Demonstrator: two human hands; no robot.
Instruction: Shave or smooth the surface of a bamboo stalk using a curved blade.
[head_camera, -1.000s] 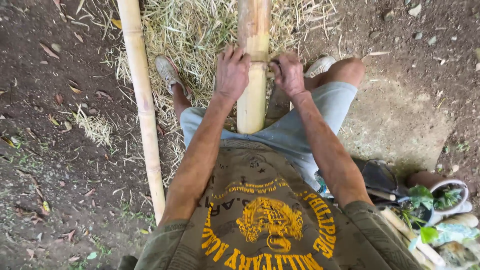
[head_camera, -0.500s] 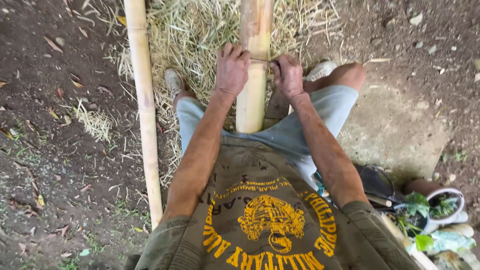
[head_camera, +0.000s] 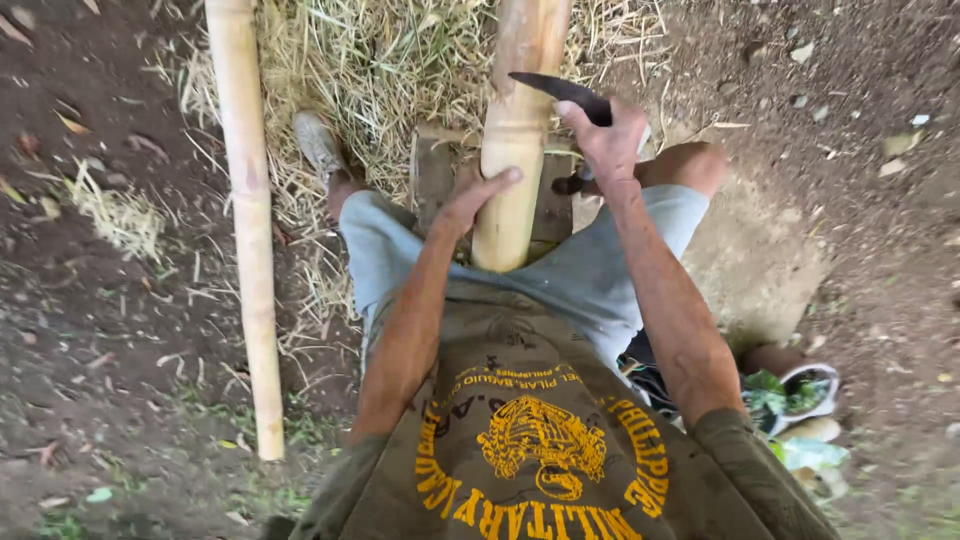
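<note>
A thick pale bamboo pole (head_camera: 515, 150) lies between my knees and runs away from me. My left hand (head_camera: 478, 196) clasps its left side near the close end, with the thumb stretched across the top. A dark curved knife (head_camera: 560, 90) is gripped in my right hand (head_camera: 612, 140), which is raised just right of the pole. The blade points left over the bamboo. I sit low in grey shorts and an olive shirt.
A second, thinner bamboo pole (head_camera: 247, 230) lies on the dirt to my left. Straw-like shavings (head_camera: 390, 70) are heaped ahead. A flat wooden block (head_camera: 435, 170) sits under the pole. A potted plant (head_camera: 800, 392) and bags are at my right.
Both hands were side by side on the pole's top. Now my left hand has slid down closer to me, and my right hand has lifted, showing the knife blade.
</note>
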